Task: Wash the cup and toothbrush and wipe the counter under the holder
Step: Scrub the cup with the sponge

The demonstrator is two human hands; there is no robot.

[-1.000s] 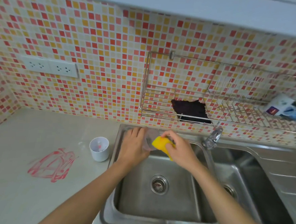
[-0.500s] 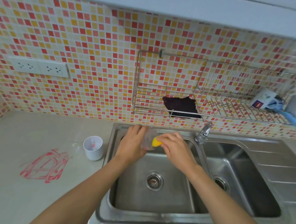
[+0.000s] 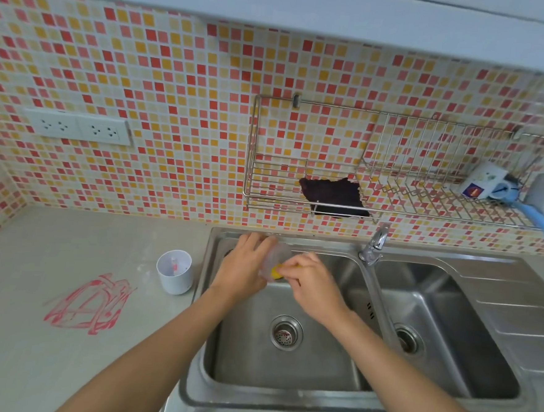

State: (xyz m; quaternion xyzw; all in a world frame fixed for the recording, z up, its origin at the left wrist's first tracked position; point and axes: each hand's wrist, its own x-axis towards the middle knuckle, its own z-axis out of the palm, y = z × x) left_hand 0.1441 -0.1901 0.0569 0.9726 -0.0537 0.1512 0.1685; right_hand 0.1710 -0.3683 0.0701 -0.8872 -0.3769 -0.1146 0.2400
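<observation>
Over the stainless steel sink (image 3: pixel 285 371), my left hand (image 3: pixel 243 269) grips the clear plastic cup (image 3: pixel 273 255), my right hand (image 3: pixel 315 284) pinching a yellow sponge (image 3: pixel 275 272) inside it; left of both, the white cylindrical holder (image 3: pixel 175 278) and red-scribbled beige counter (image 3: pixel 68 240) look untouched.

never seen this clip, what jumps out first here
Over the left sink basin, the left hand grips a clear cup while the right hand presses a yellow sponge into it. Next, the red scribble on the counter left of the sink, near a white holder.
</observation>
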